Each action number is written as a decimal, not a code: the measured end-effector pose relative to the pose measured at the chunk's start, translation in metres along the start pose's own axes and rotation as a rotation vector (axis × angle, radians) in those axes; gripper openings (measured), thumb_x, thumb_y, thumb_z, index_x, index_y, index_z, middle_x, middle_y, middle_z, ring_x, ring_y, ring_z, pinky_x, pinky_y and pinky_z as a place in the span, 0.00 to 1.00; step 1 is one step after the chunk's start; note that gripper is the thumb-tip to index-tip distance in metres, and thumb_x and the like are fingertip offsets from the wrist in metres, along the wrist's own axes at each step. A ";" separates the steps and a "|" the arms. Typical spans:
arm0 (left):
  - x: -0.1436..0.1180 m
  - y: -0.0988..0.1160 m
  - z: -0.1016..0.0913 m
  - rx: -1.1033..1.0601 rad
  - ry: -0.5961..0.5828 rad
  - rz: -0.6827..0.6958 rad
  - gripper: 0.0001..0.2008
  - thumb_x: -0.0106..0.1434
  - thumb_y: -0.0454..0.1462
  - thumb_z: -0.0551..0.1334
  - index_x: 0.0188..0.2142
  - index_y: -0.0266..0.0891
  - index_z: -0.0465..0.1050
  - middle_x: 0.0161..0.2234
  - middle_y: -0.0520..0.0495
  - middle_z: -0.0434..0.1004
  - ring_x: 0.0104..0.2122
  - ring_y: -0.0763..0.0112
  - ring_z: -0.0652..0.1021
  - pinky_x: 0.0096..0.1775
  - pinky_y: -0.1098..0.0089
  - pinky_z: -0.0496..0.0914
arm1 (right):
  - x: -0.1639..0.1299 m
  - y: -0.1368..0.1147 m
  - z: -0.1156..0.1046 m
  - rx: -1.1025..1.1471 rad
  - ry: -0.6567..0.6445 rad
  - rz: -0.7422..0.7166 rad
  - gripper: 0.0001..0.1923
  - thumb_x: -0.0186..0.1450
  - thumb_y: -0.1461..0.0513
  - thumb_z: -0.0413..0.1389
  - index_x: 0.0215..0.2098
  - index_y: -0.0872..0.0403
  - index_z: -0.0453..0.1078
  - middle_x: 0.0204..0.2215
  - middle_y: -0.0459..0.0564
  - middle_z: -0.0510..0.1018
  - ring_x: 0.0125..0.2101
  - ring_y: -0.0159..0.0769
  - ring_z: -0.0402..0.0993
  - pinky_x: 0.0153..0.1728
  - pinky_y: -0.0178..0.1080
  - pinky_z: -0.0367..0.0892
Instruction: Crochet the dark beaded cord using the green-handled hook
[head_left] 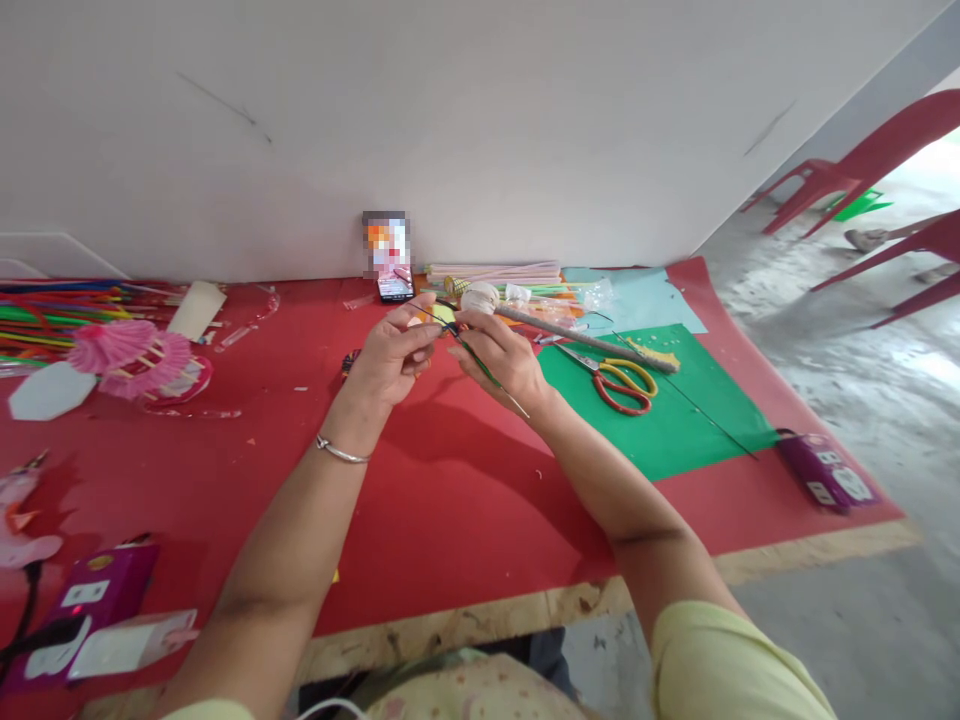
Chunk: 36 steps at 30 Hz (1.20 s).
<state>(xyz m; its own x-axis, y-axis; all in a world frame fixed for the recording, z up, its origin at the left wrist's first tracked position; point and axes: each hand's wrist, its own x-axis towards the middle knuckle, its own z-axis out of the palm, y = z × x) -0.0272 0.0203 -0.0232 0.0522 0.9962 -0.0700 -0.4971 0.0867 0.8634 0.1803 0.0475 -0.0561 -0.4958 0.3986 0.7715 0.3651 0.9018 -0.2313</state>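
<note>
My left hand [397, 350] is closed in a pinch, thumb against fingertips, on a thin dark strand [429, 314] that slants between the two hands. Close beside it, my right hand [504, 352] is also closed, gripping a slim green stick [484, 369] whose pale, thin end points down toward the wrist. The strand and the stick meet near the fingertips; whether they are joined I cannot tell. Both hands are raised above the red table covering [450, 480]. Behind the hands, a phone [395, 255] with a lit screen leans on the wall.
Scissors [622, 385] lie on a green sheet [705, 420] at right, by a grey rod [585, 340]. A pink pleated paper piece [127, 360] and colourful sticks [67, 315] are at left. Purple power strips [829, 470] and red chairs [862, 160] stand at right.
</note>
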 end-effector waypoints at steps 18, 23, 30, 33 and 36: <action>0.001 0.020 -0.024 0.298 0.064 -0.083 0.27 0.42 0.33 0.81 0.44 0.36 0.83 0.23 0.56 0.74 0.16 0.82 0.64 0.19 0.75 0.48 | 0.007 0.004 -0.014 0.066 -0.243 -0.002 0.19 0.82 0.52 0.55 0.58 0.52 0.83 0.58 0.59 0.86 0.56 0.46 0.87 0.60 0.45 0.82; 0.002 0.021 -0.030 0.311 -0.001 -0.090 0.22 0.45 0.34 0.80 0.42 0.37 0.85 0.22 0.54 0.74 0.17 0.80 0.67 0.20 0.75 0.49 | 0.009 0.004 -0.017 0.270 -0.202 -0.015 0.15 0.81 0.55 0.58 0.55 0.52 0.84 0.55 0.58 0.87 0.54 0.43 0.88 0.60 0.43 0.82; 0.001 0.024 -0.032 0.218 -0.098 -0.142 0.23 0.46 0.32 0.79 0.44 0.38 0.86 0.21 0.54 0.74 0.18 0.78 0.70 0.19 0.77 0.53 | 0.015 -0.003 -0.023 0.571 -0.177 0.141 0.14 0.78 0.53 0.61 0.47 0.52 0.87 0.51 0.56 0.89 0.51 0.40 0.88 0.57 0.41 0.82; 0.001 0.023 -0.028 0.172 -0.090 -0.125 0.23 0.44 0.31 0.79 0.43 0.38 0.86 0.23 0.52 0.77 0.19 0.78 0.72 0.19 0.78 0.53 | 0.016 -0.010 -0.019 0.811 -0.166 0.371 0.20 0.76 0.46 0.62 0.43 0.53 0.87 0.50 0.55 0.88 0.41 0.37 0.88 0.46 0.38 0.85; -0.001 0.019 -0.021 0.157 -0.061 -0.087 0.24 0.44 0.32 0.78 0.44 0.38 0.85 0.26 0.52 0.79 0.20 0.78 0.73 0.20 0.77 0.54 | 0.014 -0.013 -0.008 1.008 -0.110 0.613 0.26 0.72 0.40 0.64 0.41 0.54 0.86 0.50 0.55 0.87 0.35 0.34 0.86 0.39 0.37 0.86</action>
<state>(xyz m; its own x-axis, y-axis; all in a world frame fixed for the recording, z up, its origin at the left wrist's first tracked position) -0.0545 0.0216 -0.0168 0.1439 0.9822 -0.1211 -0.3477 0.1647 0.9230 0.1746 0.0397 -0.0380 -0.5376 0.7781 0.3250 -0.1956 0.2599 -0.9456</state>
